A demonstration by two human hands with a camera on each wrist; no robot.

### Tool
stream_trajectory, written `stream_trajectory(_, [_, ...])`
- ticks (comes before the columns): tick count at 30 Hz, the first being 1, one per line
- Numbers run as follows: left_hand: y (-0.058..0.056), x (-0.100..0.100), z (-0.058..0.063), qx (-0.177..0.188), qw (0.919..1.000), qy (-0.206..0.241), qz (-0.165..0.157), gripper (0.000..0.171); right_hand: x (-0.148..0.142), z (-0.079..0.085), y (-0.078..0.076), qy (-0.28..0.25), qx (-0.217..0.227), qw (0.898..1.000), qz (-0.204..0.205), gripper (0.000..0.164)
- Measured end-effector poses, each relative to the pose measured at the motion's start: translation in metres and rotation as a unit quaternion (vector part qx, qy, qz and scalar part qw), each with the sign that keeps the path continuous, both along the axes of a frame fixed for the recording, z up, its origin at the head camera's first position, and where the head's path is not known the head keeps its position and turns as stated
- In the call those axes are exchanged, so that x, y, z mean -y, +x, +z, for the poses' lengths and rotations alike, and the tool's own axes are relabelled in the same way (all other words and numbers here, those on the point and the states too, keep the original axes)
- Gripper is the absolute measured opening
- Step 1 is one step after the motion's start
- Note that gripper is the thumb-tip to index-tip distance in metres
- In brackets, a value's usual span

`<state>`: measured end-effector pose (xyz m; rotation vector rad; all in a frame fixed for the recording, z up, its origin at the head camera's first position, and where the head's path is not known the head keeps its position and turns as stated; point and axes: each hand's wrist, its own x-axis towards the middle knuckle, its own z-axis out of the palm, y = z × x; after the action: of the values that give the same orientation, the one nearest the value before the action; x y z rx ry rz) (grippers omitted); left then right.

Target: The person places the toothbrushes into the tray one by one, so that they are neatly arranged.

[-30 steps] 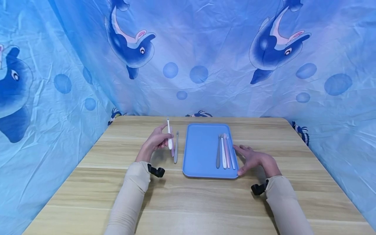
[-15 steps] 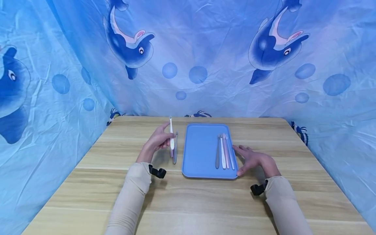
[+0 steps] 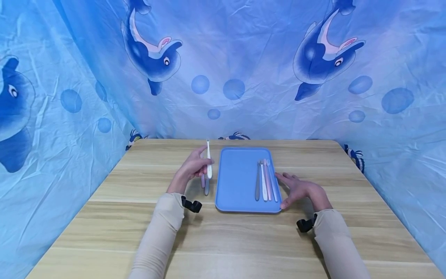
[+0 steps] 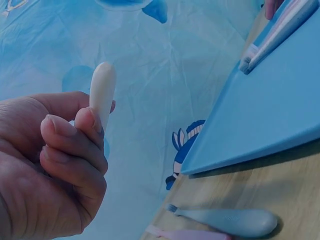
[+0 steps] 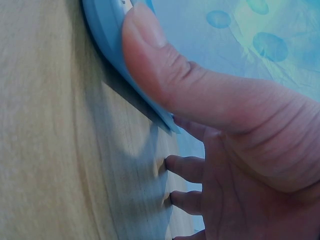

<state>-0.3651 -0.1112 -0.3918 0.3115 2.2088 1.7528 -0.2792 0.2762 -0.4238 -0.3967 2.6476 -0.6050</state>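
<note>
- At nine o'clock of the blue tray (image 3: pixel 237 174), the left hand (image 3: pixel 193 165) pinches a white toothbrush (image 3: pixel 209 170) in curled fingers, raised off the tabletop (image 3: pixel 223 240), its head toward twelve
- Below that hand, also around nine, a gray toothbrush (image 4: pixel 235 222) and a lilac toothbrush (image 4: pixel 195 235) lie side by side
- At three o'clock, the right hand (image 3: pixel 300 190) touches the tray, fingers spread, grasping nothing
- Inside, toward three, four toothbrushes (image 3: pixel 267 180) form a row: gray, white, pink, blue

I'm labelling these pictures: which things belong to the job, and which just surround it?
Likely job:
slim white toothbrush in left hand
grey toothbrush
lilac toothbrush
four slim toothbrushes
blue rectangular tray, touched by right hand

Surroundings:
wooden table
blue dolphin-print cloth
black wrist cameras
</note>
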Motion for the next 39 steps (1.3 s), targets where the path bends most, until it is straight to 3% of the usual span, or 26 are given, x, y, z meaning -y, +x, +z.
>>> stream_trajectory(19, [0.0,-0.03,-0.006,0.0,0.9996,-0.024,-0.013,0.087,-0.001,0.0,-0.001,-0.001,-0.003,1.0,0.007,0.13])
stream_trajectory(30, [0.001,-0.049,-0.011,-0.017,0.9993,-0.013,-0.032,0.082,0.0,0.0,0.0,-0.001,-0.003,1.0,-0.001,0.129])
stream_trajectory(39, [0.002,-0.059,-0.012,-0.006,0.9991,-0.025,-0.033,0.085,-0.003,-0.002,0.0,-0.007,0.0,1.0,0.001,0.13])
